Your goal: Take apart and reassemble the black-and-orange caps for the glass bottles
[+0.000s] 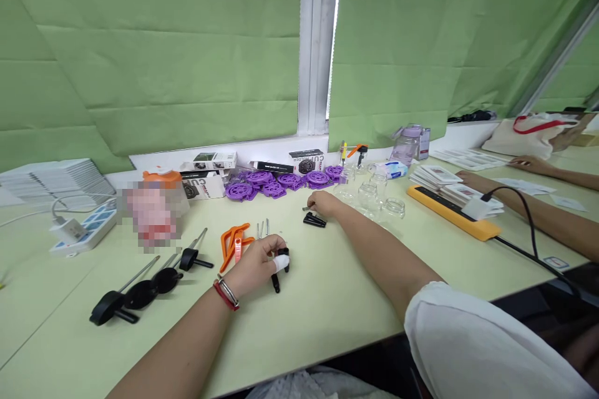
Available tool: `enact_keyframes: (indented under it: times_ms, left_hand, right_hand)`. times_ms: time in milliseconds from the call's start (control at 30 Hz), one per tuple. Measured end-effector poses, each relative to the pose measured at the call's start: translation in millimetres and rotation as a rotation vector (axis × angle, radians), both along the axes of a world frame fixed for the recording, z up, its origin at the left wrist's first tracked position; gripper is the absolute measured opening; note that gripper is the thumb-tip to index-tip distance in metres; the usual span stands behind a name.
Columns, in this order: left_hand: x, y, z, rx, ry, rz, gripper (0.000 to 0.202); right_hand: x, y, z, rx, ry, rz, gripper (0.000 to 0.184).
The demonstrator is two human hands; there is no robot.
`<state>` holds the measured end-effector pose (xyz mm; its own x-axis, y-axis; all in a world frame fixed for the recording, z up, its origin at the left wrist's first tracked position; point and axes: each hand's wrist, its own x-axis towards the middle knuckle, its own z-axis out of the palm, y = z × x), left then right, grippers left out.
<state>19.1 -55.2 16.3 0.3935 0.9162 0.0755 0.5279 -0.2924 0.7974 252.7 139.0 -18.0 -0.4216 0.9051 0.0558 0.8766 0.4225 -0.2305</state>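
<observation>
My left hand (256,265), its thumb wrapped in white tape, is closed round a small black plastic part (286,262) above the table. Just below the fingers a black stick-like piece (276,283) points down; whether it belongs to the same part I cannot tell. Farther forward, my right hand (322,203) has its fingertips pinched together at the tabletop, beside a small metallic bit (306,207). What is between those fingers is too small to name. Close by lie black tapered pieces (314,220). Orange plastic frames (231,246) and thin metal rods (262,228) rest beyond my left hand.
Black round parts with metal rods (143,293) lie at left. Purple plastic discs (274,187) and boxes (206,185) line the wall. Glass jars (369,196), a yellow power strip (453,213) and paper stacks (435,176) sit right, near another person's arms (528,206).
</observation>
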Motion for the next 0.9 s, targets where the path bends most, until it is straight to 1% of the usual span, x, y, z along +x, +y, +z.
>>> enact_keyframes:
  times_ms: [300, 467, 633, 900]
  left_hand:
    - [1.2, -0.3, 1.4, -0.018, -0.011, -0.004, 0.017]
    - [1.0, 0.2, 0.8, -0.022, -0.014, 0.001, 0.018]
    - [0.5, 0.5, 0.4, -0.013, -0.016, -0.007, 0.018]
    - [1.6, -1.2, 3.3, -0.008, 0.002, 0.006, 0.018]
  right_hand:
    - [1.8, 1.3, -4.7, -0.01, 0.033, -0.033, 0.012]
    - [3.2, -2.2, -5.4, 0.006, 0.054, -0.051, 0.015]
    - [3.0, -4.4, -4.1, 0.03, 0.059, -0.042, 0.023]
    - [2.0, -4.9, -2.0, 0.04, 0.053, -0.059, 0.021]
